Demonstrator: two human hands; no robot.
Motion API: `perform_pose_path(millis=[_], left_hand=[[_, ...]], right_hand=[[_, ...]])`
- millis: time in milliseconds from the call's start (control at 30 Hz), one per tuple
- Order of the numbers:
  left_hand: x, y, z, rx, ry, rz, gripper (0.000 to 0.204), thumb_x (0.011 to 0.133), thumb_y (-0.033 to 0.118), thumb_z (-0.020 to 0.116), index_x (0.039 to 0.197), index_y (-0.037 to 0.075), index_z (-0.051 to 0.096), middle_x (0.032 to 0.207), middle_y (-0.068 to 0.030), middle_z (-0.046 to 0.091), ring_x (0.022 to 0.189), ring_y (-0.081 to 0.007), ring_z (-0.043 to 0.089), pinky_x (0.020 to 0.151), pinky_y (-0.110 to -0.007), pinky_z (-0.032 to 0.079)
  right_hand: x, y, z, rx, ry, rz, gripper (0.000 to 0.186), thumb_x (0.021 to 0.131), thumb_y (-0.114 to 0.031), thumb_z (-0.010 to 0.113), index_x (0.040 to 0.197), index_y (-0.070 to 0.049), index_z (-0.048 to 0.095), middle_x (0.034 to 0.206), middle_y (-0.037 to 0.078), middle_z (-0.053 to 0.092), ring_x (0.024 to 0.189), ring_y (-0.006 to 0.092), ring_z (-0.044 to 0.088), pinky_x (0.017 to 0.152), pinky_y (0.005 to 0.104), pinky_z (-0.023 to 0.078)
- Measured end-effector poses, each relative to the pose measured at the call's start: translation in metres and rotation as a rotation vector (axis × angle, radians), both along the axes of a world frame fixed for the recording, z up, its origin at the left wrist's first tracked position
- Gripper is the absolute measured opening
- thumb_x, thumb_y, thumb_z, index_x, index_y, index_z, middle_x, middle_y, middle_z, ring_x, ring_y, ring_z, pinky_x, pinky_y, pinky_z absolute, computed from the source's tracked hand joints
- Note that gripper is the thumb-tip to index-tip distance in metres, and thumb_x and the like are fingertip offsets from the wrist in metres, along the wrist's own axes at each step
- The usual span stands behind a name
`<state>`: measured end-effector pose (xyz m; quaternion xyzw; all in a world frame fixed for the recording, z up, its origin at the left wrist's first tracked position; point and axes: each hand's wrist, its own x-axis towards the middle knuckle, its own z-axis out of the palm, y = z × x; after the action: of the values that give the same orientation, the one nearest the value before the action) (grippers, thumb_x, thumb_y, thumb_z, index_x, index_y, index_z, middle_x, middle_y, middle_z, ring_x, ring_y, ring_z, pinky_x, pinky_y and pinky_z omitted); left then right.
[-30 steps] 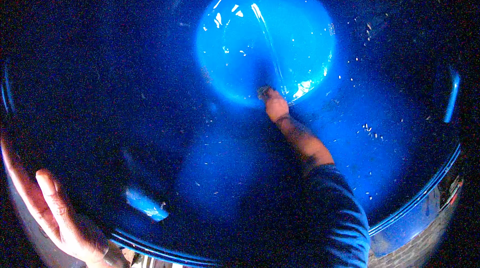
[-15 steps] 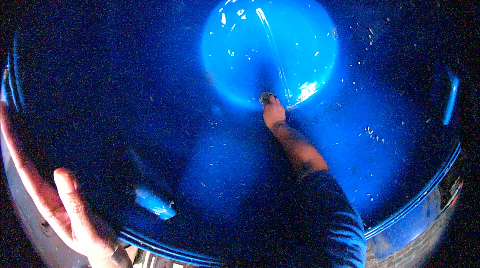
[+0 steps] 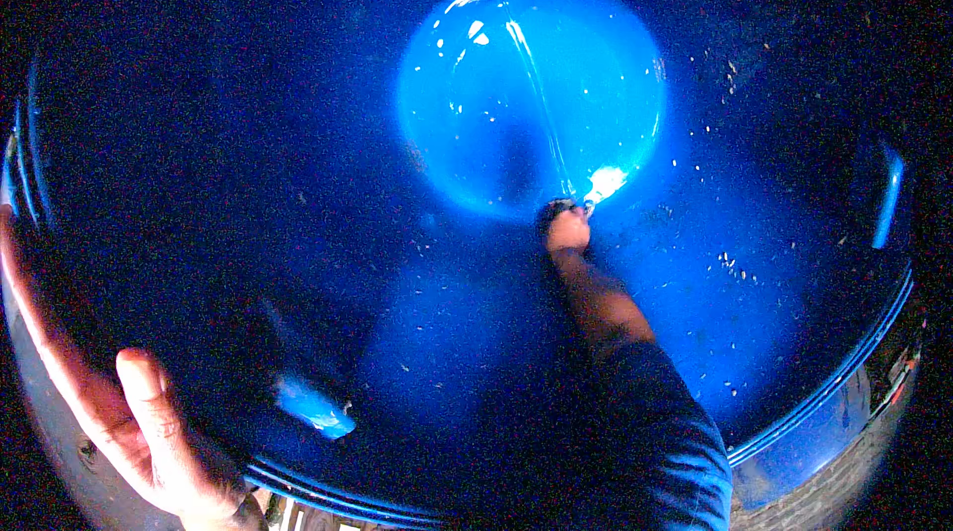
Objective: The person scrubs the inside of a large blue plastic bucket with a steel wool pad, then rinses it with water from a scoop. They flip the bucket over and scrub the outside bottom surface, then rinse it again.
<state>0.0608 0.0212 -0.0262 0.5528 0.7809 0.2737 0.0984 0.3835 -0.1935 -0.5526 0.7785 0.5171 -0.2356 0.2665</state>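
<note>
I look down into a large blue plastic barrel (image 3: 328, 503), its inside dark and its round bottom (image 3: 536, 94) lit bright blue and shiny. My right arm, in a dark blue sleeve, reaches deep inside. Down at the near edge of the bottom, my right hand (image 3: 569, 231) is closed on a dark, curly scouring pad (image 3: 552, 210), mostly hidden by the fingers. My left hand (image 3: 149, 442) is at the barrel's near left rim, holding nothing, with long fingers stretched along the side and the thumb raised apart.
Pale flecks (image 3: 735, 268) and grime dot the inner wall, mainly on the right. A light blue patch (image 3: 316, 408) shines at the lower left. Outside the rim, a rough grey surface (image 3: 834, 491) lies at the lower right.
My right hand has slid a little to the right along the bottom's near edge with the scouring pad. My left hand stays almost where it was.
</note>
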Motion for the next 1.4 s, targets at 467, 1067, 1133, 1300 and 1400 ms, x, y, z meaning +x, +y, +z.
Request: perform_pose_path(millis=[467,1067,1133,1300,1400], left_hand=[[0.011,0.007,-0.004,-0.023,-0.034,-0.059,0.061,0.106,0.014,0.049,0.16,-0.002,0.025,0.167,-0.0161,0.026,0.154,-0.0277,0.024,0.126,-0.043,0.015],[0.021,0.021,-0.008,-0.024,-0.024,-0.226,0.067,0.105,0.022,0.051,0.161,-0.001,0.022,0.168,-0.0165,0.023,0.155,-0.0296,0.022,0.126,-0.045,0.014],[0.02,0.022,-0.006,-0.036,-0.029,-0.248,0.067,0.105,0.024,0.051,0.161,-0.001,0.021,0.168,-0.0169,0.022,0.155,-0.0298,0.022,0.126,-0.045,0.014],[0.013,0.02,-0.005,-0.07,0.053,-0.24,0.068,0.105,0.024,0.05,0.161,-0.001,0.022,0.168,-0.0171,0.022,0.155,-0.0303,0.021,0.126,-0.045,0.013],[0.009,0.021,-0.007,-0.078,0.092,-0.229,0.067,0.105,0.024,0.05,0.161,-0.002,0.022,0.168,-0.0171,0.022,0.155,-0.0304,0.021,0.126,-0.045,0.013]], right_hand=[[0.04,0.044,0.03,-0.22,0.104,0.214,0.025,0.095,-0.021,0.054,0.095,-0.007,0.075,0.105,0.016,0.074,0.088,0.0364,0.075,0.073,0.049,0.062],[0.018,0.028,0.015,-0.34,0.121,-0.212,0.04,0.096,-0.021,0.06,0.133,-0.008,0.057,0.133,0.017,0.061,0.108,0.0352,0.07,0.082,0.0434,0.061],[0.017,0.027,0.028,-0.085,0.201,-0.04,0.041,0.097,-0.017,0.056,0.137,-0.009,0.052,0.136,0.019,0.054,0.115,0.0358,0.063,0.085,0.0454,0.06],[0.017,0.074,0.041,0.206,0.364,0.273,0.047,0.095,-0.005,0.05,0.141,-0.014,0.048,0.132,0.018,0.05,0.121,0.038,0.054,0.094,0.0485,0.055],[0.013,0.158,0.027,0.325,0.416,0.221,0.048,0.093,-0.004,0.05,0.14,-0.016,0.05,0.137,0.017,0.05,0.124,0.0384,0.054,0.095,0.0492,0.054]])
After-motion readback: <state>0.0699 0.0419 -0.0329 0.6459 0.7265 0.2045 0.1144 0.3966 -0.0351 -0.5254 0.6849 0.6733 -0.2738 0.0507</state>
